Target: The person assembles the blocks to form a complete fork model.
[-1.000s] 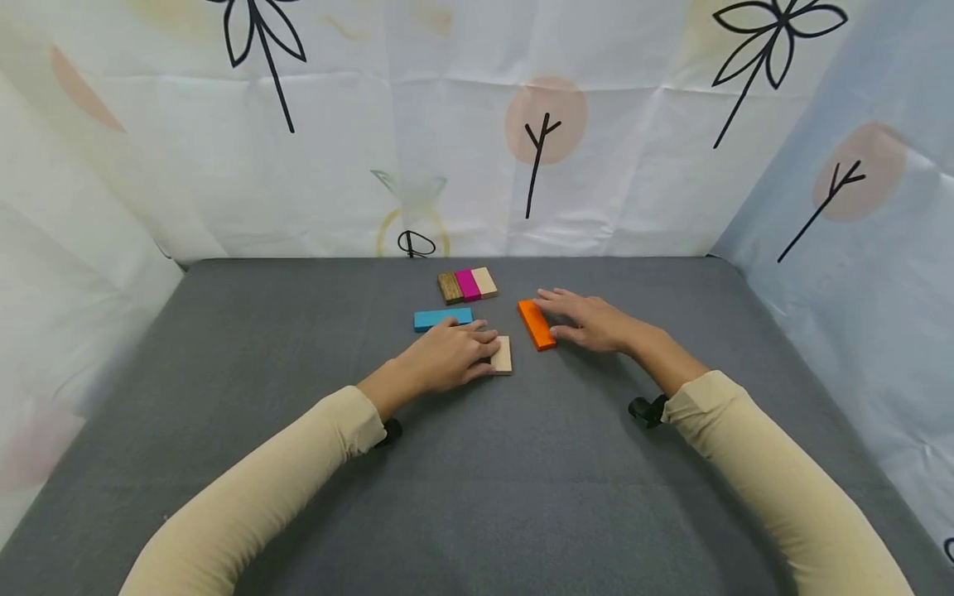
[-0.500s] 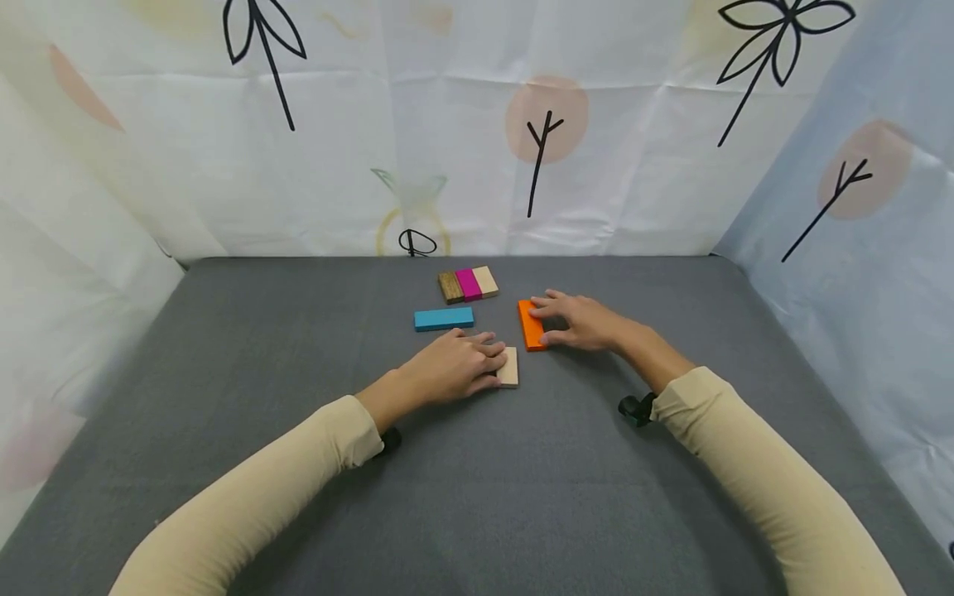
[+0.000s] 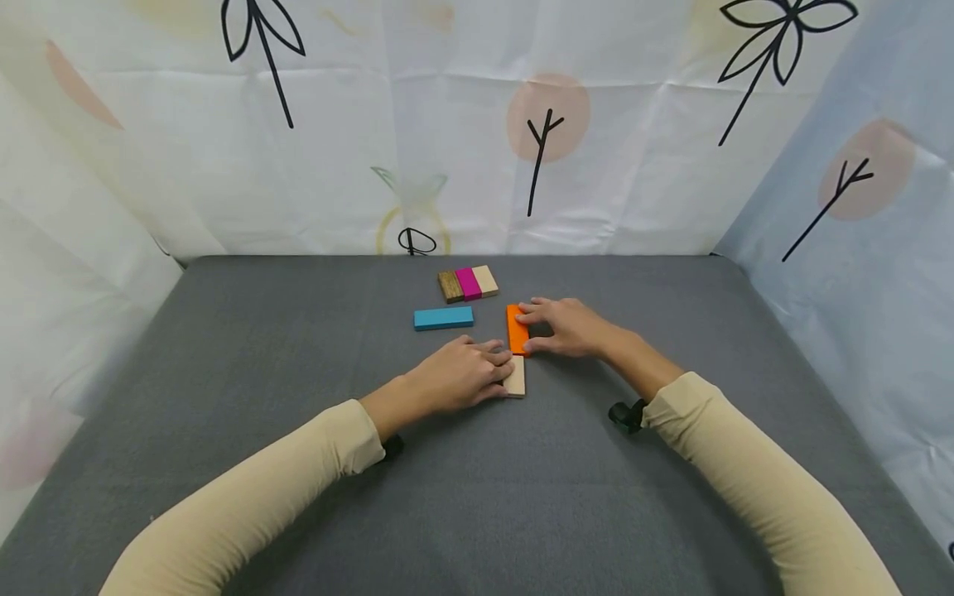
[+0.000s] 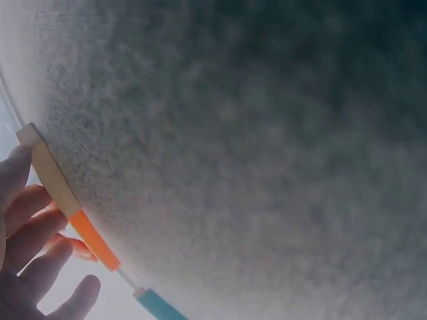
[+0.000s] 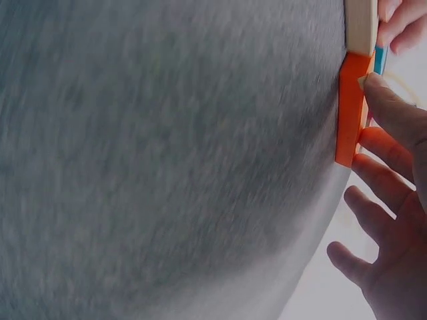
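My left hand (image 3: 460, 374) holds a pale wooden block (image 3: 517, 377), its thumb near one end and fingertips along its edge in the left wrist view. My right hand (image 3: 568, 326) grips an orange block (image 3: 515, 329) between thumb and fingers; its other fingers stay spread in the right wrist view. Both blocks lie flat on the grey table, the near end of the orange one meeting the far end of the pale one. Together they form a line pointing away from me. Fingers cover part of each block.
A blue block (image 3: 443, 319) lies crosswise beyond my left hand. Behind it, a brown block (image 3: 450, 287), a magenta block (image 3: 468, 284) and another pale block (image 3: 485, 281) sit side by side. A printed white curtain (image 3: 462, 165) rises at the table's back edge.
The pale block has slid toward me and slightly right with my left hand. My right hand has moved the orange block left and straightened it, bringing the two end to end.
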A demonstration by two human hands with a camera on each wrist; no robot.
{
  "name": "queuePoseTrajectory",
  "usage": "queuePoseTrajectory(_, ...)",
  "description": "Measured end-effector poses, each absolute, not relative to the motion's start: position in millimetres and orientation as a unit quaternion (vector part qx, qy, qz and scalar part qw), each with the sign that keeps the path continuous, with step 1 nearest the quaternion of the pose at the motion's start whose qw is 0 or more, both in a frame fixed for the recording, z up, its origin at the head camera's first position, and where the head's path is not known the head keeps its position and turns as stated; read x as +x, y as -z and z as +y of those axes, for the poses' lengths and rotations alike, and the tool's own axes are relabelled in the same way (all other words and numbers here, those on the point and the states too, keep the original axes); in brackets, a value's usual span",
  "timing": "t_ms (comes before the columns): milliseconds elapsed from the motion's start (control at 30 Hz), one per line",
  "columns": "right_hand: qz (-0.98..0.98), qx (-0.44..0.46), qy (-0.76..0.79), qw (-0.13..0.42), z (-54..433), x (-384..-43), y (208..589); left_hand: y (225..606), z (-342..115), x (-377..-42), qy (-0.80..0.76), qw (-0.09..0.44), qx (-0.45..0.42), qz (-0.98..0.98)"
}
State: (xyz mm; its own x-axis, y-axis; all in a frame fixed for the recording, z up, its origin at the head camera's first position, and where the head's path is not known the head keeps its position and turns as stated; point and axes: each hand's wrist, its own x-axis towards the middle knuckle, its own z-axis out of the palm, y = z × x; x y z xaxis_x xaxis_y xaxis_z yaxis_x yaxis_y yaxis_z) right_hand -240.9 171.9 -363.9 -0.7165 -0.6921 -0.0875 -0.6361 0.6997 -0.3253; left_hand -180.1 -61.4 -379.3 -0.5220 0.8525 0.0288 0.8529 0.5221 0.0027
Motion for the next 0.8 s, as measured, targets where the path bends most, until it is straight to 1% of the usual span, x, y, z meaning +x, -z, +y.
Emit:
queuePoseTrajectory(100, 0.915, -0.367, 0.134, 0.103, 166.7, -238.2, 362.7, 379.7, -59.6, -178.1, -0.010, 0.032, -0.495, -0.868)
queuePoseTrajectory(200, 0.915, -0.367, 0.131, 0.105, 164.0, -237.1, 362.8, 379.9, -58.3, -175.4, -0.018, 0.041, -0.495, -0.868)
queuePoseTrajectory(467, 0.914, -0.371, 0.132, 0.100, 163.4, -234.6, 363.5, 378.8, -56.3, -170.4, -0.020, 0.038, -0.496, -0.867)
queuePoseTrajectory(800, 0.917, -0.375, 0.105, 0.086, 156.6, -224.7, 363.3, 379.2, -57.1, -165.3, -0.020, 0.051, -0.504, -0.862)
